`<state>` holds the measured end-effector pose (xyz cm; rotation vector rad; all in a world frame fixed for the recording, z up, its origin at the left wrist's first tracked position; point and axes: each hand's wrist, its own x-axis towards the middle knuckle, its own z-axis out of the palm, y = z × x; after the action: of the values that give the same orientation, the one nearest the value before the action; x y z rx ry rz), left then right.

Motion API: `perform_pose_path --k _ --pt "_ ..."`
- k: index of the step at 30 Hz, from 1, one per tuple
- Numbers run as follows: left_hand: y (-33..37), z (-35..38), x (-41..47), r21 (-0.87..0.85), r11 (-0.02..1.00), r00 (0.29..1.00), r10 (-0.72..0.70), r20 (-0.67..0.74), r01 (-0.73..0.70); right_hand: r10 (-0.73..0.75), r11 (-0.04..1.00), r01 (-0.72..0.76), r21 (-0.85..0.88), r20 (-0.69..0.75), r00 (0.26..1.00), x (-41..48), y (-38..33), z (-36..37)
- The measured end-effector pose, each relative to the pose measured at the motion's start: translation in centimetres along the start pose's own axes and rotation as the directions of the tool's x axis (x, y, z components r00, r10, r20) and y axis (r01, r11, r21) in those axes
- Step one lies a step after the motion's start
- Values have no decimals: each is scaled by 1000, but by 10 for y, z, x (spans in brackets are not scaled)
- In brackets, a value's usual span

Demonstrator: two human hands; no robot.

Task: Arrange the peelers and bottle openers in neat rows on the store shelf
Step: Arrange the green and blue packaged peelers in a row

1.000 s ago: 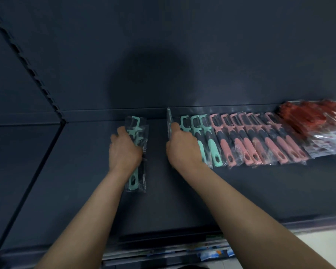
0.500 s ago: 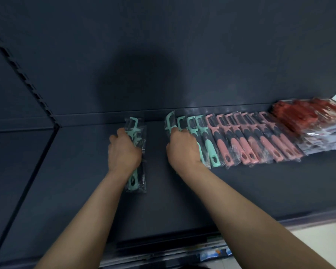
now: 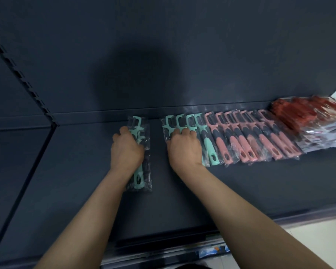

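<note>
Two bare hands are down on the dark shelf (image 3: 85,181), apart from each other, and I see them from above.

My left hand (image 3: 127,150) lies over a small stack of teal peelers (image 3: 139,177), each in a clear plastic sleeve. The fingers curl over the stack's right side and the thumb sits on its left, gripping it. The stack lies lengthwise, heads toward the far back panel (image 3: 182,55), handles toward the near edge, and stands well left of the main row.

My right hand (image 3: 184,149) rests on the left end of that row, its fingers bent down onto the row's teal peelers (image 3: 209,144). Whether it pinches one or only presses on them I cannot tell.

To the right of the teal ones, a run of pink peelers (image 3: 246,140) continues the row, overlapping side by side and leaning slightly rightward. At the far right sits a blurred heap of red packets (image 3: 303,113); what is in them I cannot make out.

A slotted upright (image 3: 21,78) runs along the left, and a blue label (image 3: 213,251) shows under the near edge.
</note>
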<state>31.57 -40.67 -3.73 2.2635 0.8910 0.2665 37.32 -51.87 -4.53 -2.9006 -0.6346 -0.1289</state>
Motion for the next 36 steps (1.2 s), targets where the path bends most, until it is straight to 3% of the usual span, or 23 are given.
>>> perform_pose_path --k 8,12,14,17,23,29,36 --pt "-2 5 1 -115 993 999 26 -44 -31 -29 1000 29 3 -26 999 -4 5 0" --pt "-2 3 1 -196 980 999 14 -48 -23 -92 996 91 -15 -151 984 -7 0 -7" --pt "-1 1 0 -217 976 998 -8 -68 -7 -189 977 197 81 -97 977 -10 -7 -11" --pt "-5 -4 -1 -244 970 992 -45 -121 14 -247 953 228 202 74 966 -13 -21 -13" --pt "-23 -17 -3 -179 983 978 -85 -193 50 -229 949 195 248 117 966 -15 -37 -7" --pt "-30 -23 -2 -130 989 984 -92 -150 73 -216 963 188 193 138 967 -15 -48 -7" --pt "-28 -21 3 -144 989 992 -56 -117 39 -59 963 34 267 85 995 -9 -43 -17"
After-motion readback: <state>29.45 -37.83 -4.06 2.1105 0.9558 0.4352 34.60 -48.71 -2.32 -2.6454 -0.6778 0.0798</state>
